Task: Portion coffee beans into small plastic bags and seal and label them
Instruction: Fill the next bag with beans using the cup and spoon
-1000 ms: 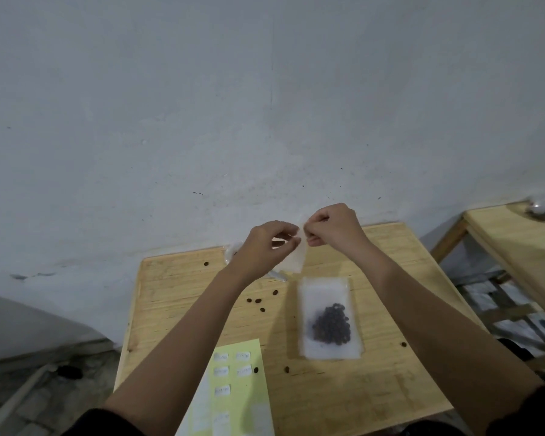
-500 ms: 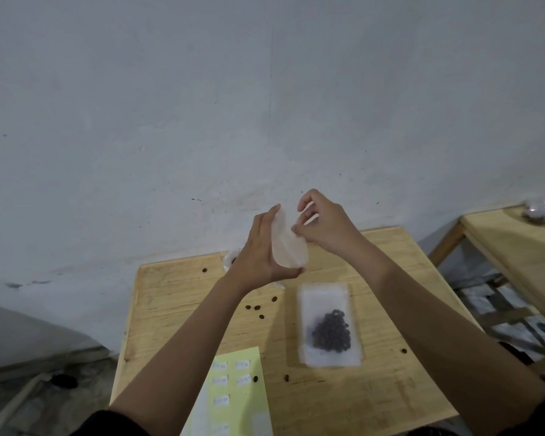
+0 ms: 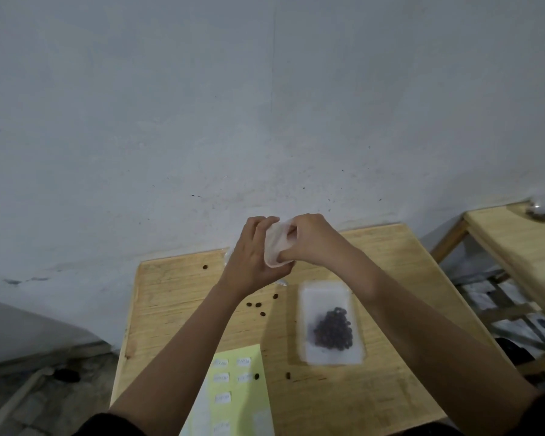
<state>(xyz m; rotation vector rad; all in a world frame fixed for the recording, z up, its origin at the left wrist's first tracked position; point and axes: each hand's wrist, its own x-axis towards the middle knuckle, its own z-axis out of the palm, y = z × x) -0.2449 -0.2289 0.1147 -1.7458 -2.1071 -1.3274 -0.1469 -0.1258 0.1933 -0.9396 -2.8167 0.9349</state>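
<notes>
Small empty bag [image 3: 274,248] held between both hands, above the bench [image 3: 170,294]. Left hand [image 3: 250,262] grips it from behind; right hand [image 3: 312,243] pinches its mouth, fingers tucked in. Film looks thin, limp, slippery, so best taken at the rim. Filled bag [image 3: 329,325] lies under the right forearm.

the small frosted plastic bag [image 3: 274,247] looks thin, soft and milky-translucent, with a dull sheen. the flat rectangular plastic bag [image 3: 324,297] is the same cloudy film, and the dark brown coffee beans [image 3: 334,328] inside it look matt. the pale wooden table [image 3: 177,297] shows bare, unvarnished grain with a few stains. the pale yellow paper sheet [image 3: 252,352] is matt and carries white paper labels [image 3: 222,398]. the grey-white plastered wall [image 3: 265,105] is matt, slightly rough and speckled.
</notes>
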